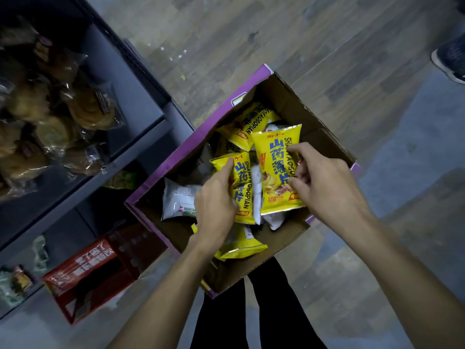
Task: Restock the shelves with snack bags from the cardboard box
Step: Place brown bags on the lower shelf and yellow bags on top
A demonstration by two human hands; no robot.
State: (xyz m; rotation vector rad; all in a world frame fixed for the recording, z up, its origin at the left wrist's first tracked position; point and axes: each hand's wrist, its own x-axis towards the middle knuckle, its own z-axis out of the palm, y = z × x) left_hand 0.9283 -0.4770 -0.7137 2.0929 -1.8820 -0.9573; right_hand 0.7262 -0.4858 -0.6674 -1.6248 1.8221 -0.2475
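An open cardboard box (281,238) with purple outer sides sits on the floor below me. Several yellow snack bags with blue lettering lie inside it, along with a silver-white bag (177,199) at its left. My left hand (216,205) grips the left edge of one upright yellow bag (242,190). My right hand (319,180) holds a larger yellow bag (274,172) by its right edge, thumb on the front. Another yellow bag (247,122) lies at the far end, and one more (241,246) sits under my left wrist.
Dark grey shelves (141,137) run along the left, the upper one holding clear packs of pastries (63,109). A red carton (93,270) stands on the floor beside the shelves. A shoe (450,59) shows at the top right on the wooden floor.
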